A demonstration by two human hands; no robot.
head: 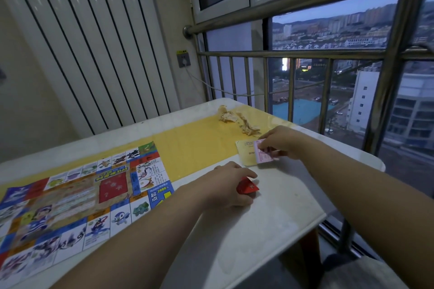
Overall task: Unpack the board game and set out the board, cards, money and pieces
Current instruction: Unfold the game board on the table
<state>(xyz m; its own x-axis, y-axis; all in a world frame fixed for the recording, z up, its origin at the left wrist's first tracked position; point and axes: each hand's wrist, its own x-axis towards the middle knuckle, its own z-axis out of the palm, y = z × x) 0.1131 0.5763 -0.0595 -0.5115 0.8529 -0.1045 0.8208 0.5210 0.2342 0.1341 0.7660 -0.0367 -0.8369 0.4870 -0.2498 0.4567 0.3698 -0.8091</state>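
The colourful game board [77,197] lies unfolded flat on the left part of the table [234,237]. My left hand [225,185] rests on the table to the right of the board, fingers closed over a red stack of cards [246,187]. Farther right, my right hand [281,142] pinches a pink stack of paper money [264,156] that touches the table. A pale yellow stack of paper [245,153] lies flat just left of the pink one, partly under it.
Crumpled beige wrapping [237,119] lies at the table's far side. A steel railing [293,54] and a window run along the right, close to the table's edge. A ribbed white wall panel [94,42] stands behind the table.
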